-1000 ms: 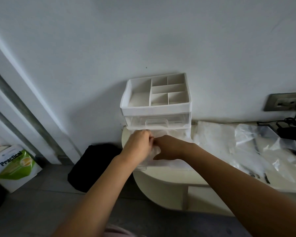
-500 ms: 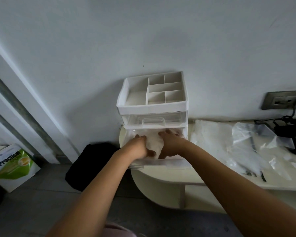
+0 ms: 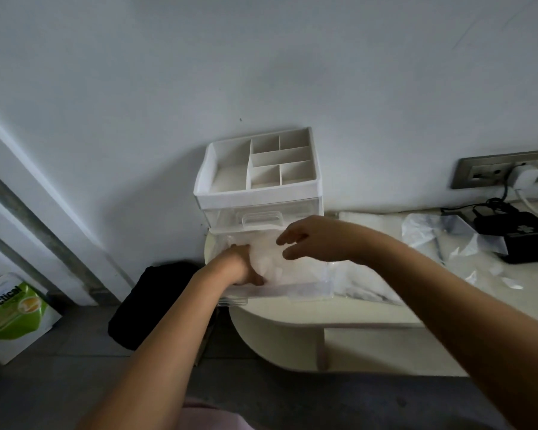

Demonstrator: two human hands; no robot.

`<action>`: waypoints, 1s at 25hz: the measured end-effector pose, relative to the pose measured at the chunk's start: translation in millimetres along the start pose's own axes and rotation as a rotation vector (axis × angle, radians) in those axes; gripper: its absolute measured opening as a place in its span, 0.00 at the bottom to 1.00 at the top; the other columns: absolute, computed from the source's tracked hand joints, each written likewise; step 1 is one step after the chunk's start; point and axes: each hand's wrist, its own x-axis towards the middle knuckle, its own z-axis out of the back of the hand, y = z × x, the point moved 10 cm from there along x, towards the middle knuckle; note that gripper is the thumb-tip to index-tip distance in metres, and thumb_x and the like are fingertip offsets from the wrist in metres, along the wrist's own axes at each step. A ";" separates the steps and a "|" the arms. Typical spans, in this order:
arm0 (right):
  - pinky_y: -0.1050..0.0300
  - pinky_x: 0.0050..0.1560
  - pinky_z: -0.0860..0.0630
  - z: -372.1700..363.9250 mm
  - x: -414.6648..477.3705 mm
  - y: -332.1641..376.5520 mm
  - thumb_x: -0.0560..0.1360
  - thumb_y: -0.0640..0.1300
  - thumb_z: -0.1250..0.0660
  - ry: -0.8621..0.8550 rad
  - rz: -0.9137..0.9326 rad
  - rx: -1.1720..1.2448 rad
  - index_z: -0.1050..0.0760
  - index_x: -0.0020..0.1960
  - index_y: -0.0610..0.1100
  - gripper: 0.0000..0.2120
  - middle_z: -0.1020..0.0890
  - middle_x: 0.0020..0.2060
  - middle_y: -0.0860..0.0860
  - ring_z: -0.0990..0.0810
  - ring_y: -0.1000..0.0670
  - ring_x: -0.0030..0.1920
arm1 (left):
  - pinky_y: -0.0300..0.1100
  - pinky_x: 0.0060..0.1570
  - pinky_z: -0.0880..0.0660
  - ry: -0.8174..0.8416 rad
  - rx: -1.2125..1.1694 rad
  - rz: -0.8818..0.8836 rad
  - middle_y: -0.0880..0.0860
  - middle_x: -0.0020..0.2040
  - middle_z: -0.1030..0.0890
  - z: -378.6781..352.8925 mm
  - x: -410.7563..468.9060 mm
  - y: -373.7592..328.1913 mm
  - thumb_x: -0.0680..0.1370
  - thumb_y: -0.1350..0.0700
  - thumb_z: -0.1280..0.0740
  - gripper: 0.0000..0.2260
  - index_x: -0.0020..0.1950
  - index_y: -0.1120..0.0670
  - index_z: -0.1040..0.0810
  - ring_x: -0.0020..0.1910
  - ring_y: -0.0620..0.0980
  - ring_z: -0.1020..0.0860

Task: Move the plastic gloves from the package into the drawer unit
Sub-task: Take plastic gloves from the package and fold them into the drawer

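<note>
Two bare forearms enter from bottom edge. Floor: one black bag (image 3: 156, 293), one "Practical" box (image 3: 13, 318) cut by left edge. Left hand (image 3: 241, 265) in pulled-out lower drawer (image 3: 292, 292), gripping one wad of plastic gloves (image 3: 271, 259), thumb beneath, fingers hidden behind it; glove count unreadable. Right hand (image 3: 314, 240) just above wad, fingers loosely spread, holding nothing. Beside drawer: one flat white package (image 3: 370, 274), crumpled clear plastic (image 3: 432, 231). Drawer unit (image 3: 255, 197): two drawers, upper shut; six top compartments. One wall socket (image 3: 479, 173), right end cut off
</note>
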 end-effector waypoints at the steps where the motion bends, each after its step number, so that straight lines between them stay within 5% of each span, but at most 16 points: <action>1: 0.64 0.54 0.31 15.0 -11.8 -2.3 0.76 0.46 0.34 -0.030 0.020 -0.009 0.23 0.61 0.48 0.14 0.20 0.55 0.54 0.23 0.54 0.56 | 0.43 0.56 0.29 -0.021 -0.027 0.006 0.54 0.63 0.25 3.5 -4.1 0.6 0.73 0.51 0.29 0.26 0.68 0.55 0.30 0.59 0.54 0.26; 5: 0.63 0.44 0.26 68.2 -47.5 -51.8 0.75 0.48 0.33 -0.114 -0.044 -0.073 0.18 0.46 0.45 0.08 0.16 0.37 0.54 0.19 0.58 0.38 | 0.44 0.57 0.28 -0.284 -0.174 -0.039 0.54 0.61 0.22 38.2 -26.1 -12.0 0.75 0.51 0.29 0.19 0.62 0.57 0.24 0.59 0.53 0.24; 7: 0.63 0.36 0.27 94.1 -64.1 -90.5 0.75 0.51 0.34 -0.174 -0.160 -0.142 0.20 0.39 0.45 0.12 0.20 0.30 0.52 0.22 0.56 0.30 | 0.45 0.47 0.24 -0.478 -0.225 -0.168 0.54 0.46 0.17 60.6 -42.6 -42.0 0.76 0.51 0.31 0.10 0.45 0.58 0.19 0.45 0.52 0.20; 9: 0.62 0.34 0.31 119.2 -79.9 -134.1 0.76 0.55 0.36 -0.273 -0.283 -0.278 0.22 0.35 0.45 0.16 0.23 0.29 0.51 0.25 0.54 0.30 | 0.44 0.37 0.25 -0.589 -0.267 -0.308 0.54 0.33 0.19 70.6 -59.6 -79.9 0.77 0.49 0.33 0.17 0.34 0.59 0.22 0.34 0.51 0.21; 12: 0.60 0.34 0.32 142.4 -102.4 -204.3 0.77 0.55 0.37 -0.353 -0.458 -0.346 0.22 0.37 0.42 0.18 0.23 0.30 0.49 0.26 0.52 0.31 | 0.44 0.35 0.28 -0.594 -0.331 -0.482 0.51 0.28 0.25 65.4 -75.2 -141.3 0.77 0.46 0.35 0.19 0.30 0.55 0.27 0.29 0.50 0.25; 16: 0.62 0.38 0.35 143.2 -123.8 -268.0 0.75 0.55 0.34 -0.259 -0.584 -0.489 0.22 0.44 0.44 0.13 0.22 0.42 0.50 0.27 0.52 0.40 | 0.43 0.47 0.26 -0.460 -0.408 -0.613 0.51 0.42 0.19 26.3 -60.4 -205.5 0.76 0.45 0.33 0.14 0.40 0.55 0.22 0.44 0.48 0.22; 20: 0.64 0.32 0.35 126.7 -141.6 -300.5 0.72 0.58 0.33 -0.177 -0.636 -0.325 0.34 0.31 0.48 0.20 0.28 0.30 0.50 0.30 0.54 0.31 | 0.38 0.55 0.31 -0.303 -0.415 -0.622 0.52 0.57 0.22 -25.5 -32.4 -254.0 0.77 0.48 0.33 0.11 0.52 0.55 0.21 0.57 0.49 0.25; 25: 0.62 0.37 0.34 120.2 -139.7 -316.2 0.75 0.61 0.39 -0.214 -0.621 -0.398 0.23 0.40 0.41 0.23 0.22 0.39 0.47 0.25 0.50 0.40 | 0.54 0.75 0.52 -0.095 -0.239 -0.506 0.54 0.78 0.44 -87.9 4.9 -279.4 0.80 0.47 0.39 0.27 0.76 0.54 0.41 0.77 0.51 0.47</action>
